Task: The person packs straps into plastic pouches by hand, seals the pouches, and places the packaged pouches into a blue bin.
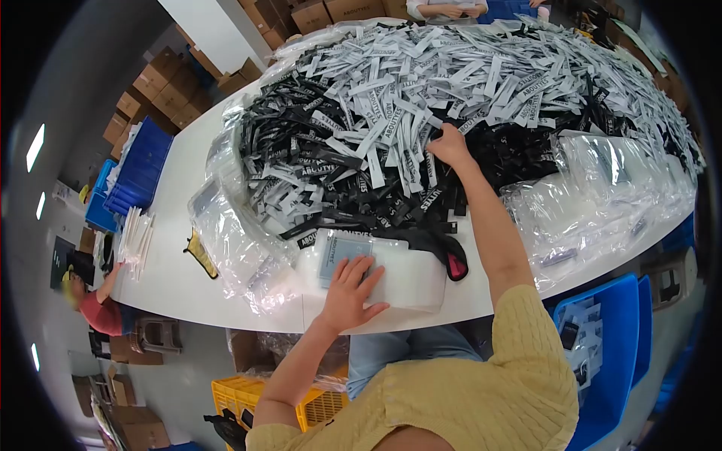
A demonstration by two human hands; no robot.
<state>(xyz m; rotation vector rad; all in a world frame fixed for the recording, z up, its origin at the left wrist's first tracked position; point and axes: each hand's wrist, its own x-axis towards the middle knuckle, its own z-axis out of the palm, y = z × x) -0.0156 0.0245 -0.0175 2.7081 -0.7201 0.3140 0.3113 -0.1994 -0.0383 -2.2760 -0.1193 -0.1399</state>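
Observation:
My left hand (350,295) lies with its fingers spread on a grey printed card (344,254) and a stack of clear plastic bags (412,279) near the table's front edge. Beside the stack is a black item with a pink patch (448,254). Farther out, my right hand (450,144) reaches into a big pile of white printed strips (391,113) and black strips (496,154). Its fingers are closed at the pile, and a pale strip end shows by the fingertips; what they hold is too small to name.
Clear plastic packets (233,233) lie left of the pile, more (594,203) at right. A yellow-black item (201,254) is on the white table (173,203). Blue bins (143,167) stand left, another (613,353) at lower right. Co-workers are at far left and top.

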